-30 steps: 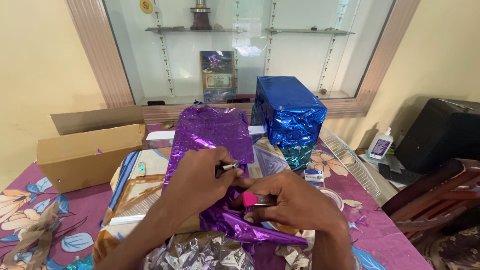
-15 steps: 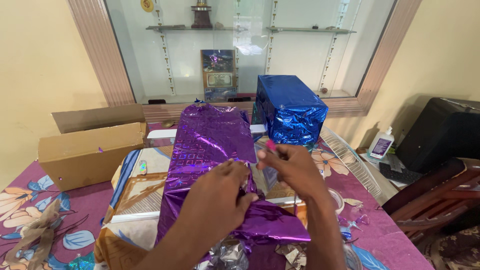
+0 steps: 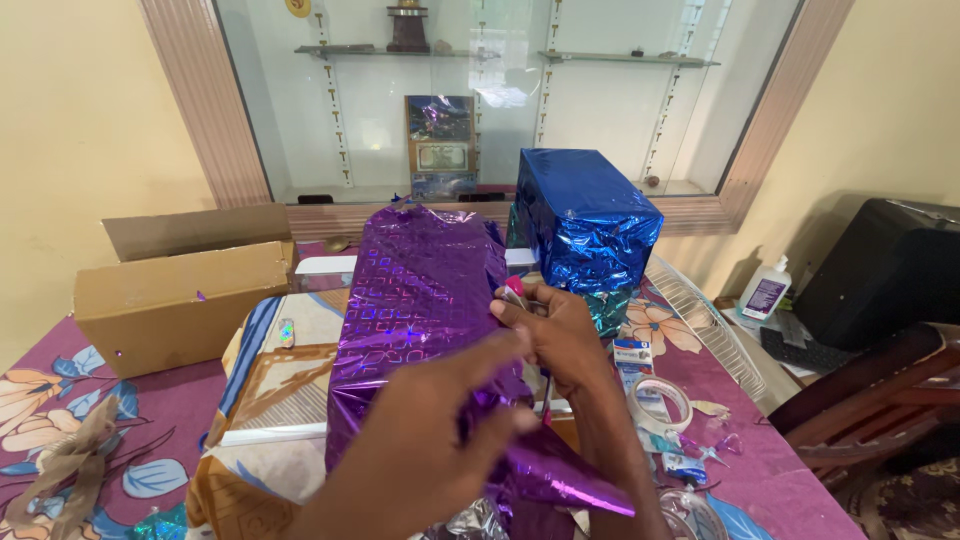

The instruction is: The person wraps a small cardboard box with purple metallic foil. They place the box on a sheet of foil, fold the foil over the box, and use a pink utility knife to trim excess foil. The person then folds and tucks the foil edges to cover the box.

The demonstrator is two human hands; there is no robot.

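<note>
A sheet of shiny purple foil paper (image 3: 420,300) lies draped over a large flat box with a brown and cream pattern (image 3: 290,390). My left hand (image 3: 440,440) is closed on the crumpled near right corner of the foil. Just beyond it, my right hand (image 3: 560,335) sits at the foil's right edge and grips pink-handled scissors (image 3: 516,291). The thin dark blade points down between my hands. A box wrapped in blue foil (image 3: 585,215) stands behind my right hand.
An open cardboard box (image 3: 180,305) sits at the left on the purple floral tablecloth (image 3: 60,400). A tape roll (image 3: 660,400), a small carton (image 3: 632,355) and a white wire rack (image 3: 700,320) lie to the right. A white bottle (image 3: 765,290), a black case (image 3: 890,270) and a wooden chair (image 3: 880,400) are beyond.
My right hand has moved away from me along the foil's right edge with the scissors. My left hand has slid nearer and to the right, bunching the foil's corner.
</note>
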